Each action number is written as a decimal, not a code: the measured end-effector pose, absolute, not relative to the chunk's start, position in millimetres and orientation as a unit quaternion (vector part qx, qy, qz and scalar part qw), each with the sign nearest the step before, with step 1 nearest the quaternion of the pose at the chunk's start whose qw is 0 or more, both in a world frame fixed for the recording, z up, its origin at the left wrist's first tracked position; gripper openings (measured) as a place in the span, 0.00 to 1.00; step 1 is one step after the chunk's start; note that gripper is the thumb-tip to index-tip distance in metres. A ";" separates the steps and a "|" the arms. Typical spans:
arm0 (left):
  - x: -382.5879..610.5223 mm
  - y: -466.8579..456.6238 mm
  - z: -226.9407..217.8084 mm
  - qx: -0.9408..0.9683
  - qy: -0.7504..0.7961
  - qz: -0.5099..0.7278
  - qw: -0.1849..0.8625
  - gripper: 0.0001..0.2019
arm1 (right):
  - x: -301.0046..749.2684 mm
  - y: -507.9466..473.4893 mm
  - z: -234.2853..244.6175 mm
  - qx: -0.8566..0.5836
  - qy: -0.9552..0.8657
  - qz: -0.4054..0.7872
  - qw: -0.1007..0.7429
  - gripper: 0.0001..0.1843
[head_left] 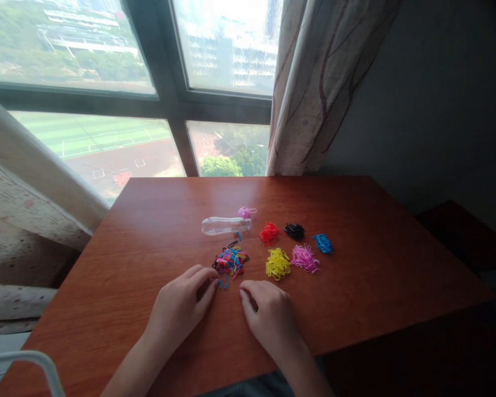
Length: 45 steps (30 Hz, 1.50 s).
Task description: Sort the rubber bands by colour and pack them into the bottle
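Note:
Small rubber bands in mixed colours make a loose pile (231, 260) on the table, just beyond my two hands. My left hand (186, 298) is at the pile's near left edge, thumb and forefinger pinched together with a bit of blue rubber band (220, 283) at their tips. Another blue rubber band (226, 282) lies right beside it. To the right, my right hand (269, 309) rests low over the table with curled fingers, the thumb close to the forefinger; whatever may be between them is hidden. Sorted heaps lie farther right: yellow rubber bands (278, 264) and pink rubber bands (305, 258).
Behind these are heaps of red (268, 234), black (294, 231) and blue rubber bands (323, 243). A clear bottle (225, 225) lies on its side, with a pink cap (246, 212) behind its neck. The wooden table (380, 275) meets a window and curtains (310, 82).

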State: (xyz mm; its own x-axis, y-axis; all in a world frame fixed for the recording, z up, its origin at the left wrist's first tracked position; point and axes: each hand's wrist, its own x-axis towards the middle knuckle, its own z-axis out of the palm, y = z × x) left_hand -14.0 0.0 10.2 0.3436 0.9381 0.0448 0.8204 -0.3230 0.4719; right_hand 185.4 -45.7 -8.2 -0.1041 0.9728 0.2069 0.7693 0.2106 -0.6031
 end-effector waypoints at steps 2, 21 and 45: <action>-15.8 -0.8 10.3 0.801 0.544 0.156 0.198 0.10 | 185.4 -45.8 -8.7 -0.602 -0.722 0.177 0.292 0.09; -9.8 -3.5 5.5 0.806 0.555 0.141 0.150 0.10 | 172.3 -32.8 -1.9 -0.686 -0.675 0.132 0.238 0.11; -4.2 -6.0 6.3 0.801 0.559 0.166 0.135 0.09 | 175.1 -32.0 -3.9 -0.616 -0.718 0.156 0.286 0.07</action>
